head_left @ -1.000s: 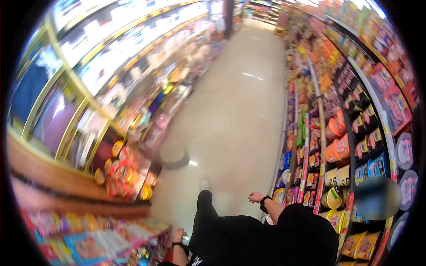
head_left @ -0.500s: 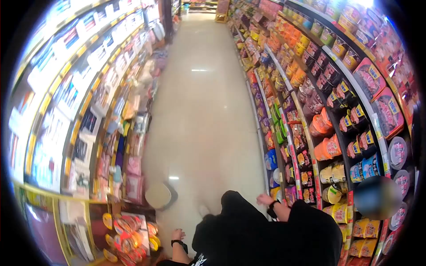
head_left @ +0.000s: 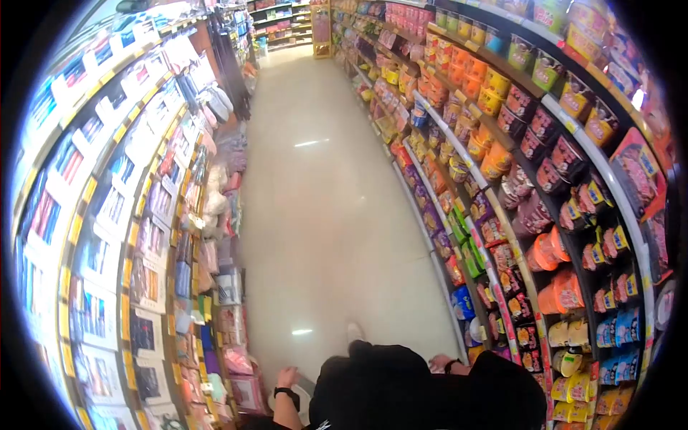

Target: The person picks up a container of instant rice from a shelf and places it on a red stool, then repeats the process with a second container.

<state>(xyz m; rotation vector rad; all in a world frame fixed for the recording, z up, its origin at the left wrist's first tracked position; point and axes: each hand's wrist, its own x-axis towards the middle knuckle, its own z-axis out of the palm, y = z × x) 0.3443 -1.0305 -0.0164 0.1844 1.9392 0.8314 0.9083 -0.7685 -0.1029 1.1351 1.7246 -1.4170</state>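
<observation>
Right down by the left hand (head_left: pixel 288 377) sits a round pale object (head_left: pixel 304 403), just past the wrist on the inner side, partly covered by the forearm and the black clothing (head_left: pixel 401 387); whether the skin touches it, I cannot tell. That left hand shows nothing in its grasp, fingers loosely bent, a black wristband (head_left: pixel 285 391) behind it. Across the body, well apart from the round object, here's the right hand (head_left: pixel 439 362), half hidden past the clothing; nothing shows in it, but whether the fingers are clenched or loose is too small to tell. Nearest to it, the low yellow package (head_left: pixel 474 353) at the foot of the right-hand shelving, with a blue packet (head_left: pixel 462 302) farther up the row. Pink packages (head_left: pixel 244 390) stand low on the left, near the left hand. A pale shoe (head_left: pixel 355 332) pokes out ahead between the two hands, onto the glossy floor (head_left: pixel 308 201). Wider now: orange tubs (head_left: pixel 562 292) fill the right side, flat boxed goods (head_left: pixel 150 333) line the left, and more stocked shelves (head_left: pixel 283 29) close the far end.
</observation>
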